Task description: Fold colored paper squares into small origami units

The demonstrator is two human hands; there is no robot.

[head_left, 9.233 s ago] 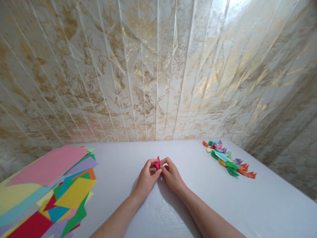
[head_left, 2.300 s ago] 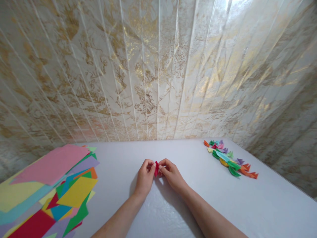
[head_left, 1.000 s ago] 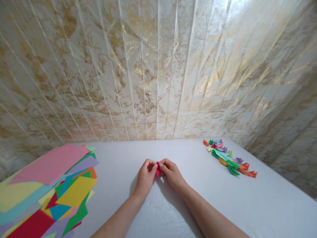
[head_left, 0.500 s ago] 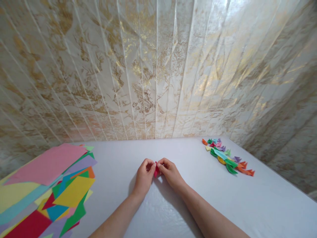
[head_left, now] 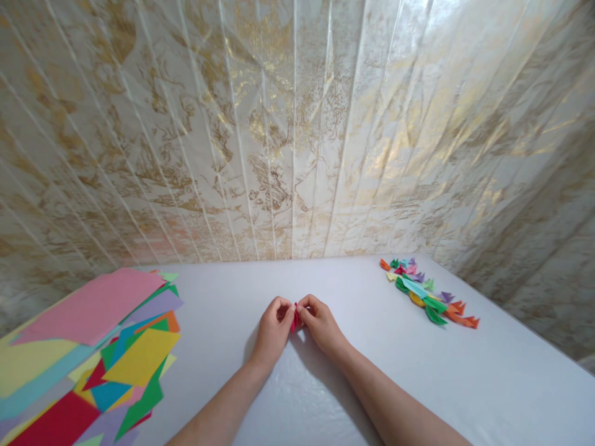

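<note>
A small folded red paper piece (head_left: 294, 319) is held between my two hands, just above the middle of the white table (head_left: 223, 291). My left hand (head_left: 275, 325) pinches its left side between thumb and fingers. On the right side, my right hand (head_left: 320, 322) pinches it the same way, with the thumbs close together near its top. Part of the red paper is hidden behind the fingertips, and its lower tip points down.
Loose coloured sheets, with a large pink one (head_left: 93, 303) and a yellow one (head_left: 142, 357), are spread at the left. Several small folded paper figures (head_left: 421, 291) lie in a slanting group at the back right. A gold-patterned curtain (head_left: 279, 124) hangs behind the table.
The fingers have shifted slightly on the red paper, and a bit more red shows between them. Both hands stay in nearly the same place.
</note>
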